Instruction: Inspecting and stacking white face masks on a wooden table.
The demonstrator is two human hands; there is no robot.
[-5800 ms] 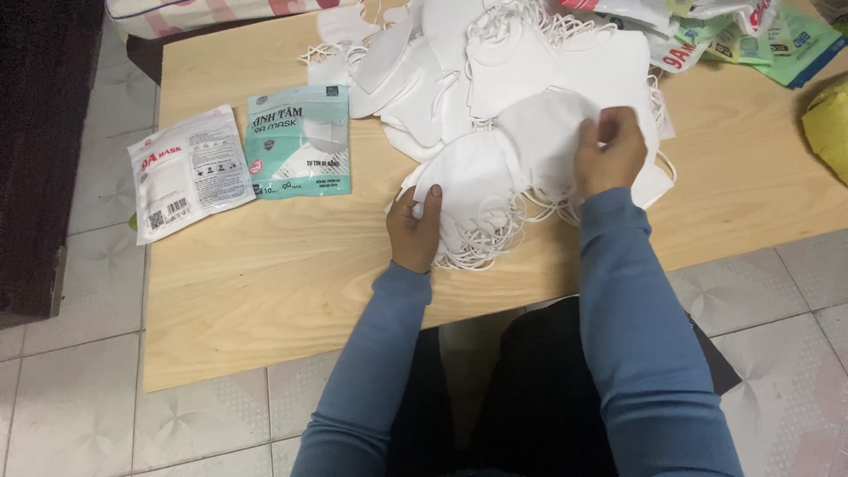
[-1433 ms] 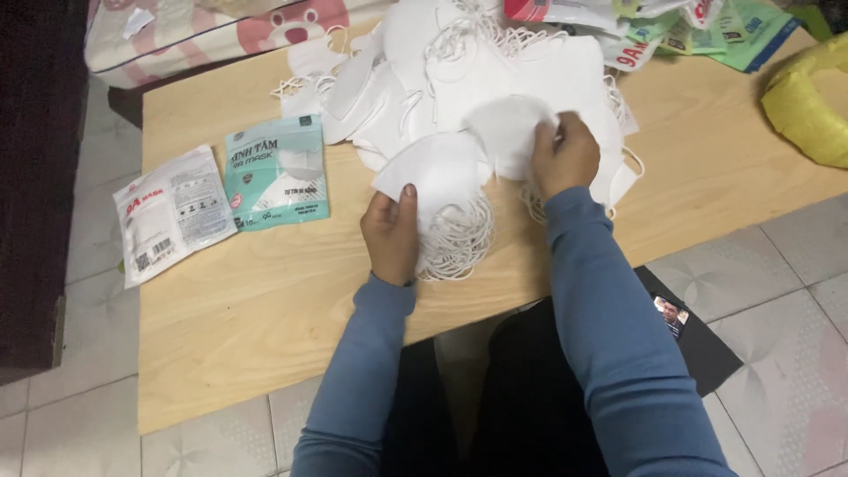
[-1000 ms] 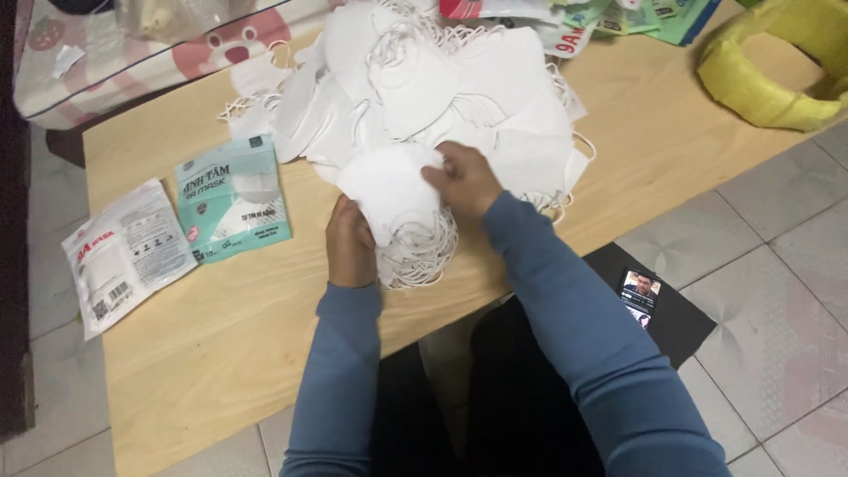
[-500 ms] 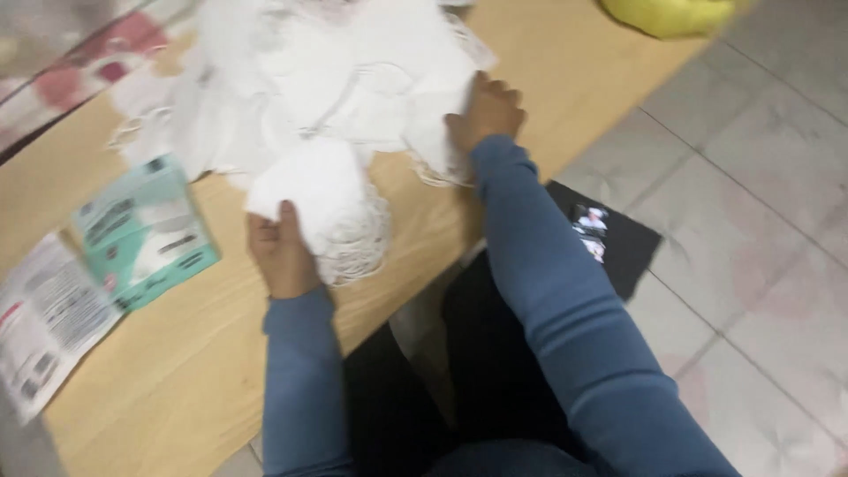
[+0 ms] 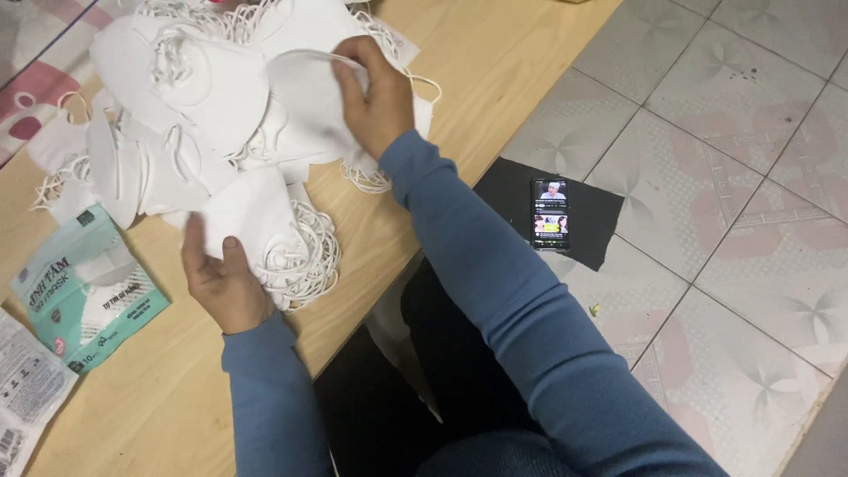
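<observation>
- Masks, white, stacked (image 5: 256, 225): left hand (image 5: 225, 283) grips the near edge, thumb on top, fingers closed beneath; stack rests on wooden worktop (image 5: 380, 230).
- Right hand (image 5: 375, 93), further back, pinches a single white mask (image 5: 309, 106) at the loose pile (image 5: 177, 97).
- Teal packet (image 5: 84, 291) left of the stack.
- Phone (image 5: 549, 214) on floor, right.

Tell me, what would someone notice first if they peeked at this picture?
Probably the big heap of white masks piled at the far side of the wooden table. The right hand grips one mask on the heap, and the left hand holds a small stack nearer. A lit phone lies on the floor.
</observation>
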